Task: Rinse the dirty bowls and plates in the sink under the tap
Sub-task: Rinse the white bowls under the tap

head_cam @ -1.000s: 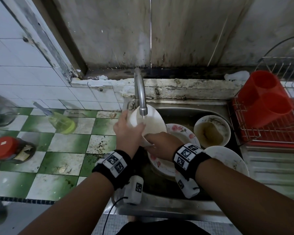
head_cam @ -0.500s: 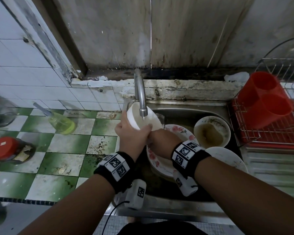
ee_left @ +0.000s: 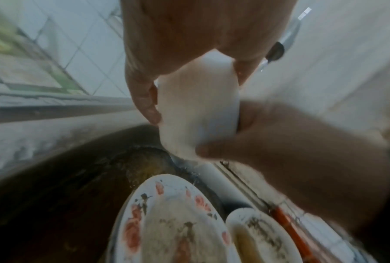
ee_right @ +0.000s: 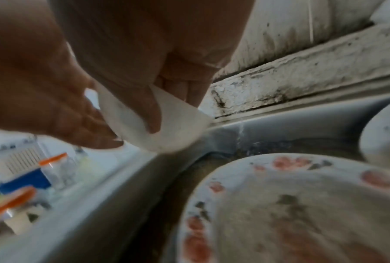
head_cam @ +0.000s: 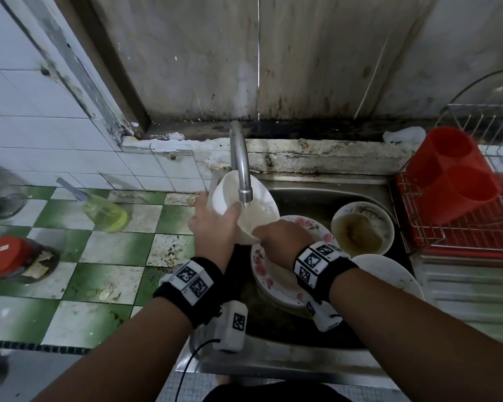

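Note:
A white bowl (head_cam: 259, 211) is tilted under the spout of the steel tap (head_cam: 240, 166), and a thin stream of water runs into it. My left hand (head_cam: 212, 224) grips its left rim, thumb over the edge. My right hand (head_cam: 279, 237) holds the bowl's lower rim. In the left wrist view the bowl (ee_left: 196, 115) sits between my left hand (ee_left: 167, 35) and my right hand (ee_left: 302, 151). The right wrist view has fingers curled round the bowl (ee_right: 171, 128). Below in the sink (head_cam: 317, 192) lie a flowered plate (head_cam: 273, 274), a dirty bowl (head_cam: 360, 227) and a white plate (head_cam: 389, 274).
A red utensil holder (head_cam: 453, 172) stands in a wire drying rack (head_cam: 462, 233) to the right of the sink. On the green-and-white tiled counter at left are a yellow-green bottle (head_cam: 105, 213) and a red-lidded jar (head_cam: 9, 256). A stained wall ledge runs behind the tap.
Both hands have kept hold of the bowl and turned it under the tap. Its open side now faces up toward the spout more fully.

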